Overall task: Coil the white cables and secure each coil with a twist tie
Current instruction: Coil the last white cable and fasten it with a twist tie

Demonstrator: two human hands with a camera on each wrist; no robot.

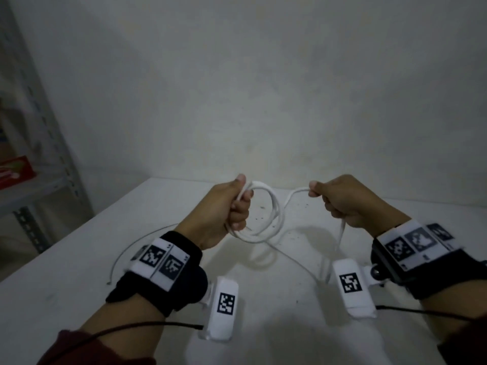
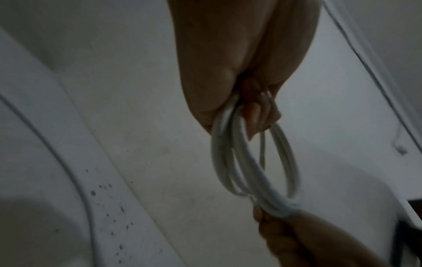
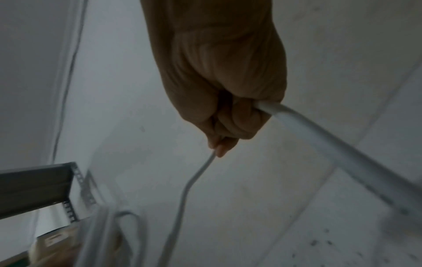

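Above the white table (image 1: 79, 291), my left hand (image 1: 237, 206) grips a coil of white cable (image 1: 274, 217) of a few loops. In the left wrist view the coil (image 2: 248, 162) hangs from that hand (image 2: 228, 81). My right hand (image 1: 340, 201) holds the same cable's free run (image 1: 297, 192) a short way to the right, in a closed fist. From the fist the cable's tail (image 1: 342, 230) drops to the table. In the right wrist view the cable (image 3: 338, 148) passes through the fist (image 3: 223, 101). A thin wire tie (image 1: 123, 248) lies curved on the table, left of my left wrist.
A grey metal shelf rack (image 1: 44, 164) stands at the left with a red box (image 1: 15, 172) on it. A bare white wall (image 1: 263, 88) rises just behind the table. Dark specks (image 1: 259, 210) dot the table under the coil.
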